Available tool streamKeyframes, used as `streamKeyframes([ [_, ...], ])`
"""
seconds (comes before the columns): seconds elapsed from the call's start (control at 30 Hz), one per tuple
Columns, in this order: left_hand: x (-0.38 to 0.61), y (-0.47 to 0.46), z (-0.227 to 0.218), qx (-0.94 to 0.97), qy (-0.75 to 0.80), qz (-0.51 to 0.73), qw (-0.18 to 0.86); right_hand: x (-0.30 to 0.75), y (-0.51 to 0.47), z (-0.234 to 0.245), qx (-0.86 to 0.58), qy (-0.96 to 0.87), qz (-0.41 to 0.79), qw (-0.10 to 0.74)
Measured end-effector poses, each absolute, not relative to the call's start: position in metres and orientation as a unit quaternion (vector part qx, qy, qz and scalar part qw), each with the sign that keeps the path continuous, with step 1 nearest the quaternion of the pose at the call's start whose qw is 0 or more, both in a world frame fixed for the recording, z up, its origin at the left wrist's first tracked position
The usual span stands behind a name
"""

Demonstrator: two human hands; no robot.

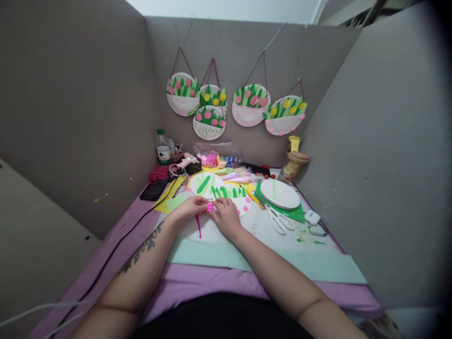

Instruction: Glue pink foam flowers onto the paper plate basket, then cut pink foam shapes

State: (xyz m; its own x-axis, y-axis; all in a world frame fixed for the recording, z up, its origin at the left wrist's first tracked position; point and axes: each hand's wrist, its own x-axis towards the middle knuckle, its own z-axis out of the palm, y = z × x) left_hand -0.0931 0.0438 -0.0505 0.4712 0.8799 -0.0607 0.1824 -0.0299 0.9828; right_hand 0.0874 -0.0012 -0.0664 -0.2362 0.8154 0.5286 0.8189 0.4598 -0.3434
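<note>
lilac-covered table [205, 278] | on it: white sheet [219, 234], mint strip [208, 254], black phone [154, 190]

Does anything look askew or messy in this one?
Yes: the rightmost hanging plate tilts, its string peaking off to the right rather than over its middle. Below, green scraps lie scattered beside the white-handled scissors, probably just cutting waste.

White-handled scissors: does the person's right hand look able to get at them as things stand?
Likely yes. The scissors lie to the right of the right hand, nothing seems to cover them, and nothing tall stands between; the hand would probably first leave the pink flower.
</note>
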Motion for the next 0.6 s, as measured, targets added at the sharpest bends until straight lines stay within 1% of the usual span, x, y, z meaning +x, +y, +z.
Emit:
streamKeyframes([
  [0.33, -0.0898, 0.0398, -0.0427, 0.630, 0.393, 0.299, 0.600, 0.0873, -0.0016, -0.0652, -0.521, -0.783, -0.008, 0.341],
  [0.6, -0.0915, 0.0376, -0.0428, 0.627, 0.394, 0.320, 0.591, 0.0885, -0.0035, -0.0634, -0.502, -0.785, 0.003, 0.362],
])
